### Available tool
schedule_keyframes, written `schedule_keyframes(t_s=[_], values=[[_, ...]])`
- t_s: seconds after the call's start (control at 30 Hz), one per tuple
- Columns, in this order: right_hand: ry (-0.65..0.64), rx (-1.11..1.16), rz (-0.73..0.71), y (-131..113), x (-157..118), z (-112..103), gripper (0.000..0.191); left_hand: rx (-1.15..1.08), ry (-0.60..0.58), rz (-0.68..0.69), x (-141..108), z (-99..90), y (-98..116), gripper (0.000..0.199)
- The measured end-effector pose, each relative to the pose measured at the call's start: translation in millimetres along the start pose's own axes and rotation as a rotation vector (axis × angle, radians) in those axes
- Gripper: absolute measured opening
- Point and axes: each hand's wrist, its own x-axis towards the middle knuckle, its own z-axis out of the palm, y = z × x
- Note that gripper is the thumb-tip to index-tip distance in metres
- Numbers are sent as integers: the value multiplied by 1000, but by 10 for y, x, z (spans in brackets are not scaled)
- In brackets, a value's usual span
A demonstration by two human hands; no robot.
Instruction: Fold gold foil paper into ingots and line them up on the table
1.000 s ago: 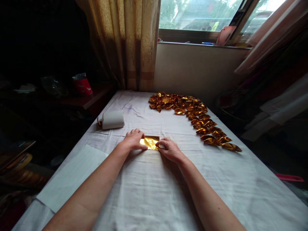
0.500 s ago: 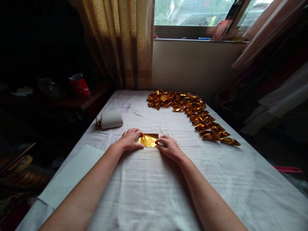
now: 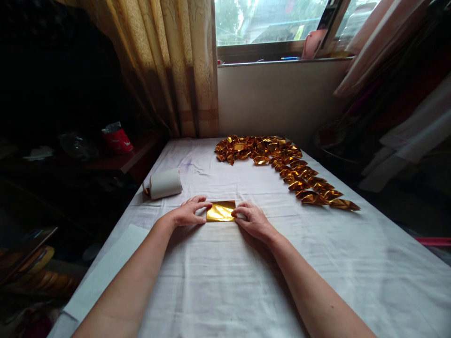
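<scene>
A small rectangular sheet of gold foil paper [image 3: 221, 212] lies on the white cloth between my two hands. My left hand [image 3: 188, 212] rests at its left side, thumb and forefinger apart, their tips at the sheet's left corners. My right hand [image 3: 254, 219] has its fingers curled, with thumb and forefinger closed on the sheet's right edge. Beyond the hands, several folded gold foil pieces [image 3: 259, 146] sit in a heap and trail in rows toward the right.
A white cloth [image 3: 225, 281] covers the table. At the left lie a white roll [image 3: 165, 183] and a pale flat sheet [image 3: 109, 270]. A red container [image 3: 119, 140] stands on a dark side surface. A gold curtain [image 3: 176, 75] hangs at the back beside the window [image 3: 268, 21].
My left hand has shifted slightly left off the sheet, its fingers spreading wider. The right hand stays at the right edge. The whole view has tilted and dropped a little.
</scene>
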Motion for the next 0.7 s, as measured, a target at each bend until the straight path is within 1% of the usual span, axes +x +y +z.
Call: schedule_keyframes(t_s=[0.13, 0.2, 0.27, 0.33, 0.43, 0.47, 0.53, 0.63, 0.7], values=[[0, 3, 11, -3, 0, 3, 18, 10, 24, -43, -6, 13, 75, 59], [2, 3, 9, -9, -1, 2, 18, 17, 46, -68, -16, 34, 138, 61], [1, -2, 10, -17, -2, -1, 19, 25, 76, -99, -27, 66, 217, 59], [-3, -11, 14, -24, -4, -5, 20, 33, 124, -136, -32, 118, 305, 53], [0, -18, 10, -22, -8, -5, 21, 59, 234, -190, -22, 232, 408, 47], [4, -21, 6, -18, -10, -4, 21, 75, 288, -201, -17, 273, 423, 44], [12, -35, -6, -11, -18, -2, 21, 91, 352, -198, -8, 343, 421, 41], [34, -83, -18, -38, -41, -4, 21, 82, 363, -166, -6, 402, 368, 42], [84, -154, -18, -105, -59, 1, 21, 78, 363, -162, -12, 421, 338, 43]])
